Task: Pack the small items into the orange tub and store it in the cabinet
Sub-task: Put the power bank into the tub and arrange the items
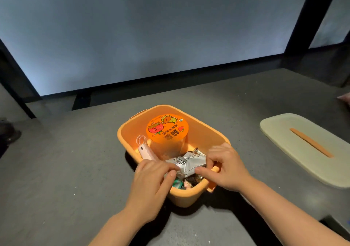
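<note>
The orange tub stands on the grey table in the middle of the head view. Inside it stands a clear cup with an orange cartoon lid, and a pink gadget with a white loop leans at its left. A silver-white snack packet lies on top of several small wrapped items at the near end. My left hand and my right hand both pinch this packet from either side, over the tub's near rim.
The tub's cream lid with an orange strip handle lies flat on the table to the right. Fingertips of another hand show at the right edge. A dark-framed wall panel rises behind the table.
</note>
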### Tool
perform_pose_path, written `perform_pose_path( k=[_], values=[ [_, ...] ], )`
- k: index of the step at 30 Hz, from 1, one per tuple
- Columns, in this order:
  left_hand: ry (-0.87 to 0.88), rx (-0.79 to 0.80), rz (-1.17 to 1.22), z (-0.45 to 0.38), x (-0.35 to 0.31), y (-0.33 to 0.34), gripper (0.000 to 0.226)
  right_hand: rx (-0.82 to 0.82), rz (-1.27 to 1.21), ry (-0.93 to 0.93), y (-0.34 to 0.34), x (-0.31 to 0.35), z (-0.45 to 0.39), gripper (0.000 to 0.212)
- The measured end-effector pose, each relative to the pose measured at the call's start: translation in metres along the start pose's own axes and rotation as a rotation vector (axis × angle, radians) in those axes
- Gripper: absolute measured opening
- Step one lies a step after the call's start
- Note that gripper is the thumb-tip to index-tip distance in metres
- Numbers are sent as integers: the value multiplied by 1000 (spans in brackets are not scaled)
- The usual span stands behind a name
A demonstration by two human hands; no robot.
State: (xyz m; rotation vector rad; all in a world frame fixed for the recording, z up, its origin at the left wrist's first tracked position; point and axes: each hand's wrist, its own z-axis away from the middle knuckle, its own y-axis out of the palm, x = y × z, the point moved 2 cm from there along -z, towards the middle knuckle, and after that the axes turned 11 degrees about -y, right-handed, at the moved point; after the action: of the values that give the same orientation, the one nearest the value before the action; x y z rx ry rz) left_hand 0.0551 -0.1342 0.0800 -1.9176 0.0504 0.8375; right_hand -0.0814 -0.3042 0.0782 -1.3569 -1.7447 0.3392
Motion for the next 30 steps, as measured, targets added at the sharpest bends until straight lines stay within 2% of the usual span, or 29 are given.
perform_pose_path(
  k=[5,11,15,16,19,23,25,27,30],
  values=[
    [58,28,115,31,-28,12,27,-31,12,64,-17,-13,2,40],
    [-27,-18,170,48,-66,42,22,-63,131,78,-34,-12,11,32],
    [-93,-29,161,57,-112,76,23,2,-27,104,-50,-10,39,11],
    [-102,-23,150,58,-124,85,24,10,-92,102,-56,-11,47,14],
    [-90,31,100,60,-153,105,31,0,-206,152,-74,-25,63,42],
    [-66,67,161,61,-168,106,33,43,-209,182,-97,-43,63,45],
    [-87,-36,108,66,-161,96,32,68,-193,180,-101,-49,62,46],
    [-146,-219,-27,70,-147,81,34,83,-182,175,-103,-51,62,48],
    [-368,-389,-214,71,-113,53,42,128,-120,155,-99,-49,65,53]
  ],
)
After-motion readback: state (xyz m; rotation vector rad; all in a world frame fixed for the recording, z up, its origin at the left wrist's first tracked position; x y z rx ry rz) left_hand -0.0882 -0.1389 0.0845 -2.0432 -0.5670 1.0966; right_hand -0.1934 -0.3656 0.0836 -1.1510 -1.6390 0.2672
